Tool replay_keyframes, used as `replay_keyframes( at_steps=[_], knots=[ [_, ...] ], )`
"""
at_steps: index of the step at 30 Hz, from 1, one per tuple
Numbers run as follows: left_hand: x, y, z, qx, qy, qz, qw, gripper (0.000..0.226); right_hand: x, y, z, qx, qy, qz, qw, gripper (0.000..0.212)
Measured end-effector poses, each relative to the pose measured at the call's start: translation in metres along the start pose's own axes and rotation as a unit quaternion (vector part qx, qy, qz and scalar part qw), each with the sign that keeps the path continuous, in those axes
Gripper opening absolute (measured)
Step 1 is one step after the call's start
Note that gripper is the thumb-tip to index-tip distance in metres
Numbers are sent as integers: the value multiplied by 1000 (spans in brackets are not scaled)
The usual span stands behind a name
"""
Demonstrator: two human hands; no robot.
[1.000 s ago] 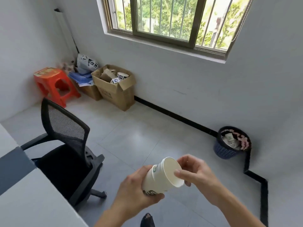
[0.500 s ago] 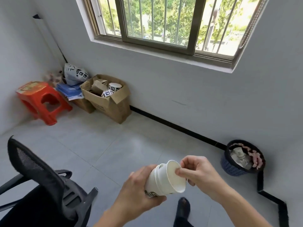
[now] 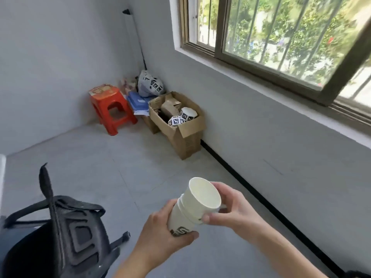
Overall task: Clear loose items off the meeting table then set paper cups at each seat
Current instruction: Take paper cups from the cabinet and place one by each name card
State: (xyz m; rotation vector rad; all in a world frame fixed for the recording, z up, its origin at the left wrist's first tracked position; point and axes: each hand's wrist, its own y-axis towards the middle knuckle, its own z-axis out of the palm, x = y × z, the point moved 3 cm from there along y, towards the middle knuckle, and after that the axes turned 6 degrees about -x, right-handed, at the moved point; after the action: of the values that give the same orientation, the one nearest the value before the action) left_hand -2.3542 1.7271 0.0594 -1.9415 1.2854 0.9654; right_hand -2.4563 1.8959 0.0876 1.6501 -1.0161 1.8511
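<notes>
A nested stack of white paper cups [image 3: 195, 207] is tilted with its open mouth facing up and right, low in the middle of the head view. My left hand [image 3: 166, 235] wraps around the lower part of the stack, over a dark logo. My right hand [image 3: 230, 209] pinches the rim of the top cup, thumb in front and fingers behind. The meeting table shows only as a pale sliver [image 3: 2, 169] at the left edge.
A black mesh office chair [image 3: 58, 229] stands at the lower left, back toward me. A red plastic stool [image 3: 111, 109], a bag, blue papers and an open cardboard box [image 3: 180, 125] fill the far corner under the barred window [image 3: 281, 33]. Grey tiled floor lies between.
The view has swung left: the blue waste basket has left the frame and the corner has shifted right. Both hands keep the cup stack, now tilted more upright, my right fingers still at the rim.
</notes>
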Motion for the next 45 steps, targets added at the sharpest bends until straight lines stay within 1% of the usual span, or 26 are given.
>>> replay_keyframes(
  at_steps=[2,5,7,9,11,14,16,19,21,24,27,30,33,36,39,42,45],
  knots=[
    [9,20,-10,-20,-3,-27,999,59,5,41,6,-15,-6,-6,1000,57],
    [29,57,-30,-58,-27,-60,996,61,13,105,9,-27,58,-3,998,59],
    [47,88,-50,-102,-65,-79,989,60,20,151,8,-50,90,-11,995,60],
    [67,120,-75,-144,-99,-95,980,57,27,193,9,-73,88,-23,993,62],
    [81,153,-104,-184,-124,-103,970,55,37,230,10,-98,71,-37,992,61],
    [90,203,-153,-250,-166,-109,948,58,57,281,16,-120,15,-63,991,46],
    [97,233,-179,-275,-181,-112,937,58,66,318,22,-120,-19,-69,990,40],
    [111,270,-212,-297,-170,-116,932,58,74,370,34,-122,-63,-76,988,41],
    [123,291,-232,-312,-160,-121,929,58,77,407,44,-112,-90,-78,987,46],
    [145,324,-261,-352,-167,-137,911,58,81,470,61,-74,-112,-76,988,50],
    [167,358,-292,-396,-171,-157,888,58,83,542,82,-27,-118,-83,989,46],
    [184,393,-326,-452,-175,-170,858,57,90,620,107,0,-132,-92,987,45],
    [191,428,-365,-507,-177,-180,824,56,106,693,145,58,-150,-96,982,45],
    [196,449,-398,-552,-171,-180,796,54,126,756,197,140,-153,-104,973,43],
    [209,444,-415,-601,-170,-208,753,51,144,796,259,230,-168,-114,952,38],
    [234,427,-432,-648,-156,-251,702,44,153,825,323,285,-175,-113,936,39],
    [269,410,-458,-686,-164,-283,650,44,151,848,388,328,-182,-106,921,49]
  ],
)
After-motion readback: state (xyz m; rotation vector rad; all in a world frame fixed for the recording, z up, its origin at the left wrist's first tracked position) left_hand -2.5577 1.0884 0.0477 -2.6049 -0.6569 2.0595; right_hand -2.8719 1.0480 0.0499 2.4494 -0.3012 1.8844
